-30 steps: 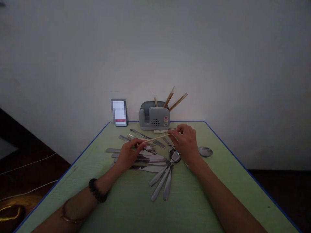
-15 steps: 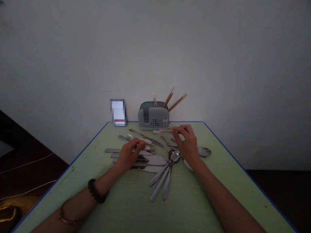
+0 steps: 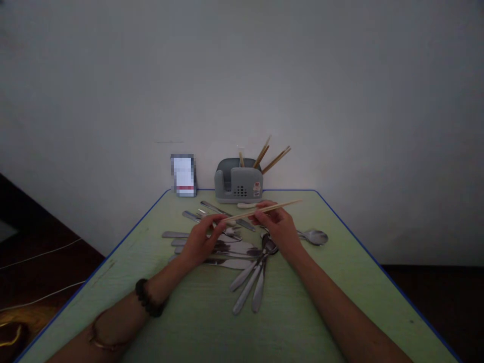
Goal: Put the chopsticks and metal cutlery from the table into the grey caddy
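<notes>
My right hand (image 3: 275,227) is closed on a wooden chopstick (image 3: 287,204) that runs from about the middle of the table up to the right. My left hand (image 3: 200,241) lies curled over the pile of metal knives (image 3: 234,248), its fingertips pinched near the chopstick's left end. Several metal spoons (image 3: 251,282) fan out towards me below the hands. A grey cutlery holder (image 3: 239,180) with several chopsticks (image 3: 270,157) standing in it is at the table's far edge.
The green table (image 3: 212,322) has a blue rim and stands against a white wall. A small white card (image 3: 183,175) stands left of the holder. A lone spoon (image 3: 315,236) lies to the right. Dark floor with white cables is at left.
The right hand set its chopstick down near the holder, then came back holding a chopstick that now sticks out to the right. The left hand stayed over the knives.
</notes>
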Tool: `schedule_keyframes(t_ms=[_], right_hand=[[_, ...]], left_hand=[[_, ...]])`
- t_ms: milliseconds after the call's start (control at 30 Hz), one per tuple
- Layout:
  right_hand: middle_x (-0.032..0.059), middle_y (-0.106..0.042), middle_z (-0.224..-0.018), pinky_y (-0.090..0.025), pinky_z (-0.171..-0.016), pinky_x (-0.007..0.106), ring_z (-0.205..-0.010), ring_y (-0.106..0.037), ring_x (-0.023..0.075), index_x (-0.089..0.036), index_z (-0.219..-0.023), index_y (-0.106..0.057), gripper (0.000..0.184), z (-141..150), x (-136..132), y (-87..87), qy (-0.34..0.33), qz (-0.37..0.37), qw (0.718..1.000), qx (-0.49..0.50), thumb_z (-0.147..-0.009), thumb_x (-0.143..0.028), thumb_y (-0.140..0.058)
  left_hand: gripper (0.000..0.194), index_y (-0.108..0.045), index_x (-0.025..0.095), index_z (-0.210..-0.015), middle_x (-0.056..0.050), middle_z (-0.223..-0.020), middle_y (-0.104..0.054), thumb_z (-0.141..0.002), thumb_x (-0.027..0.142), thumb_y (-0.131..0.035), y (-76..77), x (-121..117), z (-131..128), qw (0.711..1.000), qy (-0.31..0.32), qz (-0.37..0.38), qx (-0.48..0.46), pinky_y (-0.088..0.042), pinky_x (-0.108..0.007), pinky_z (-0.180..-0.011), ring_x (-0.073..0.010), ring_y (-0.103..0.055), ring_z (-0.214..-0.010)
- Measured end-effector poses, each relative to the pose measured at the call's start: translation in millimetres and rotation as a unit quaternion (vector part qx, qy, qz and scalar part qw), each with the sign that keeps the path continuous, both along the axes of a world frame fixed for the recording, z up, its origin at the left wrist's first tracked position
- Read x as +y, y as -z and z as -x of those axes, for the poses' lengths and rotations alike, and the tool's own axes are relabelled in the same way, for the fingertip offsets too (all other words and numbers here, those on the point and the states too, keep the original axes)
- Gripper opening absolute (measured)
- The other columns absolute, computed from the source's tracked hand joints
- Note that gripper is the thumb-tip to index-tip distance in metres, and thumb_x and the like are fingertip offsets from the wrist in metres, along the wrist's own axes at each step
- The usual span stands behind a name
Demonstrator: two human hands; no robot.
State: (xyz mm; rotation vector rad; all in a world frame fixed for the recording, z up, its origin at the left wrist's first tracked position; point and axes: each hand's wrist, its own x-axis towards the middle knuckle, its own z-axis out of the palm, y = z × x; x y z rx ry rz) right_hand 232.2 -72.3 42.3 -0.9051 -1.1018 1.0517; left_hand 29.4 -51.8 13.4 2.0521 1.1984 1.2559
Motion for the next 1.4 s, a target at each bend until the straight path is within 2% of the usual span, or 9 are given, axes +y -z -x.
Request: schedule_keyframes(t_ms=[100,267,367,500,667,867,1100,1400], right_hand=[[-0.0005,-0.068,-0.067,-0.056,-0.065,0.033,-0.060,-0.065,0.0157,-0.020,-0.079,-0.062,0.032,1.3,0.4,1.1,-0.010,0.019,1.000,0.000,-0.060,-0.042,-0.075],[-0.0008,-0.065,-0.068,-0.055,-0.058,0.027,-0.056,-0.063,0.0127,-0.019,-0.082,-0.062,0.034,-2.3,0.9,-1.1,0.025,0.041,0.999,0.027,-0.068,-0.050,-0.066],[-0.0033,-0.063,-0.073,-0.053,-0.055,0.023,-0.054,-0.061,0.0092,-0.020,-0.081,-0.059,0.026,-7.1,2.6,-3.2,0.070,0.042,0.994,0.072,-0.070,-0.043,-0.064],[-0.0066,-0.059,-0.067,-0.053,-0.054,0.023,-0.053,-0.060,0.0089,-0.021,-0.076,-0.052,0.018,-12.3,6.3,-3.9,0.115,0.041,0.985,0.119,-0.069,-0.033,-0.062],[-0.0063,-0.059,-0.063,-0.053,-0.055,0.026,-0.053,-0.060,0.0108,-0.021,-0.074,-0.050,0.013,-14.4,7.1,-2.5,0.127,0.035,0.988,0.085,-0.070,-0.030,-0.057],[-0.0092,-0.052,-0.050,-0.046,-0.048,0.022,-0.043,-0.051,0.0082,-0.021,-0.074,-0.049,0.012,-16.7,9.2,0.9,0.123,0.022,0.991,0.043,-0.071,-0.031,-0.054],[-0.0111,-0.061,-0.068,-0.040,-0.038,0.019,-0.036,-0.047,0.0060,-0.026,-0.100,-0.038,0.040,-15.8,8.5,1.6,0.162,0.007,0.985,0.051,-0.068,-0.033,-0.060],[-0.0045,-0.062,-0.081,-0.046,-0.040,0.022,-0.043,-0.050,0.0058,-0.021,-0.082,-0.049,0.023,-16.0,7.0,2.0,0.134,0.043,0.989,0.048,-0.070,-0.038,-0.059]], left_hand=[[0.021,-0.065,0.020,-0.088,-0.003,-0.073,-0.066,-0.083,0.036,-0.053,-2.0,-1.6,0.2,0.999,0.013,-0.011,0.032,-0.044,-0.027,-0.066,-0.0168,-0.057,-0.067],[0.020,-0.064,0.020,-0.086,-0.002,-0.070,-0.065,-0.084,0.035,-0.051,-1.3,-1.7,1.7,0.999,-0.002,-0.025,0.024,-0.043,-0.027,-0.063,-0.0163,-0.057,-0.064],[0.020,-0.064,0.020,-0.085,-0.002,-0.071,-0.064,-0.085,0.034,-0.049,-2.2,-2.4,1.5,0.999,-0.010,-0.020,0.026,-0.043,-0.026,-0.063,-0.0163,-0.056,-0.064],[0.017,-0.064,0.020,-0.081,-0.002,-0.071,-0.063,-0.083,0.032,-0.052,-3.8,-3.5,1.0,0.999,-0.005,-0.034,0.018,-0.041,-0.026,-0.062,-0.0157,-0.054,-0.063],[0.017,-0.063,0.019,-0.080,-0.001,-0.070,-0.062,-0.083,0.030,-0.051,-4.1,-3.4,1.4,0.999,-0.005,-0.043,0.022,-0.041,-0.025,-0.061,-0.0150,-0.052,-0.062],[0.021,-0.061,0.018,-0.081,-0.001,-0.070,-0.062,-0.084,0.034,-0.048,-4.6,-4.3,0.9,0.999,-0.013,-0.031,0.031,-0.042,-0.024,-0.061,-0.0145,-0.053,-0.063],[0.024,-0.057,0.018,-0.099,-0.002,-0.078,-0.063,-0.088,0.034,-0.043,-3.3,-5.5,1.3,0.998,-0.016,-0.030,0.044,-0.046,-0.026,-0.066,-0.0156,-0.057,-0.072],[0.021,-0.054,0.018,-0.102,-0.004,-0.088,-0.063,-0.087,0.031,-0.046,0.0,-0.2,2.7,0.997,-0.036,-0.058,0.022,-0.048,-0.029,-0.073,-0.0167,-0.059,-0.081]])
